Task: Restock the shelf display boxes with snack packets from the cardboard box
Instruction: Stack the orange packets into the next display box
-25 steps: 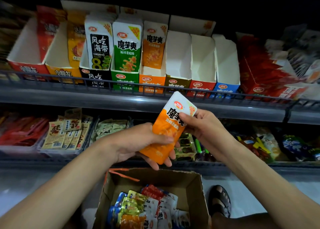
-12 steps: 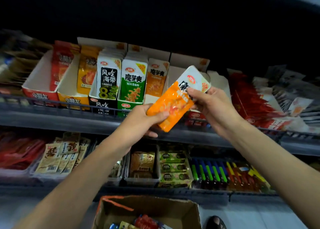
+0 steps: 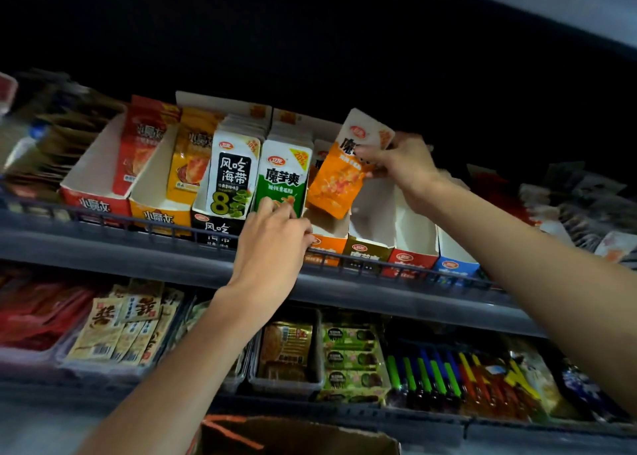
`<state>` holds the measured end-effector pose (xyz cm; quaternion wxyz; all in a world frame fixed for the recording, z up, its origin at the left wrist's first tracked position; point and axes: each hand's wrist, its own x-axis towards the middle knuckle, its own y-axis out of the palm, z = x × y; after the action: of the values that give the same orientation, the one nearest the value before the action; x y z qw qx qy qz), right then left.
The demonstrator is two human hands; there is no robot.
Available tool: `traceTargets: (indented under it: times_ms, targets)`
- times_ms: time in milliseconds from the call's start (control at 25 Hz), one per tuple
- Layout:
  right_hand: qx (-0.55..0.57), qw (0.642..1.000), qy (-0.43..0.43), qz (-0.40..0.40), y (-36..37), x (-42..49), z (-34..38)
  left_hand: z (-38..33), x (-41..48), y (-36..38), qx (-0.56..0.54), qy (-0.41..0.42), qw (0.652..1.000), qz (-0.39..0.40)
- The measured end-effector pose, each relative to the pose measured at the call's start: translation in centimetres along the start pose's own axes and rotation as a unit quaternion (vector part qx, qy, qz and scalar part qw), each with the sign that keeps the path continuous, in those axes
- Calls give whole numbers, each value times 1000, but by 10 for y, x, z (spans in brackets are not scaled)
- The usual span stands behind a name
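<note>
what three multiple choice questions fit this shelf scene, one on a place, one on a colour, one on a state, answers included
1. Where is the orange packet?
A. lying in the cardboard box
B. in the air above the orange display box
C. on the lower shelf

2. What colour is the front packet that the left hand touches?
A. green and white
B. blue
C. purple

3. What is the right hand doing?
A. hanging empty
B. resting flat on the shelf rail
C. pinching the orange packet near its top

Answers:
1 B: the packet hangs tilted over that box, just right of the green packet.
2 A: the fingertips lie on the green packet's lower front.
3 C: thumb and fingers close on the packet's white upper part.
</note>
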<state>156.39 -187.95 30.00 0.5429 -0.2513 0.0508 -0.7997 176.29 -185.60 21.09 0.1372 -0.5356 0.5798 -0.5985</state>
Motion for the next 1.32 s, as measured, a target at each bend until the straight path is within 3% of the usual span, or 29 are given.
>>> traceTargets:
  times_ms: [200, 280, 480, 760, 880, 960, 1120, 1320]
  targets:
    - [-125, 991, 16, 42, 19, 20, -14, 2, 1, -1, -13, -6, 1000, 8]
    - [-210, 977, -31, 15, 26, 23, -18, 2, 2, -2, -6, -5, 1000, 11]
    - [-449, 878, -166, 6, 32, 26, -39, 1, 2, -1, -6, -11, 1000, 8]
    - [-439, 890, -112, 50, 36, 52, -36, 1, 2, -1, -7, -9, 1000, 12]
    - [-469, 874, -120, 43, 36, 57, -39, 1, 2, -1, -6, -5, 1000, 9]
    - [-512, 846, -148, 15, 39, 56, -41, 1, 1, -1, -5, -4, 1000, 5]
    - [-611, 749, -252, -48, 44, 45, -34, 0, 1, -1, -2, -4, 1000, 1]
    - [-627, 721, -288, -69, 49, 41, -30, 0, 1, 1, -2, -4, 1000, 3]
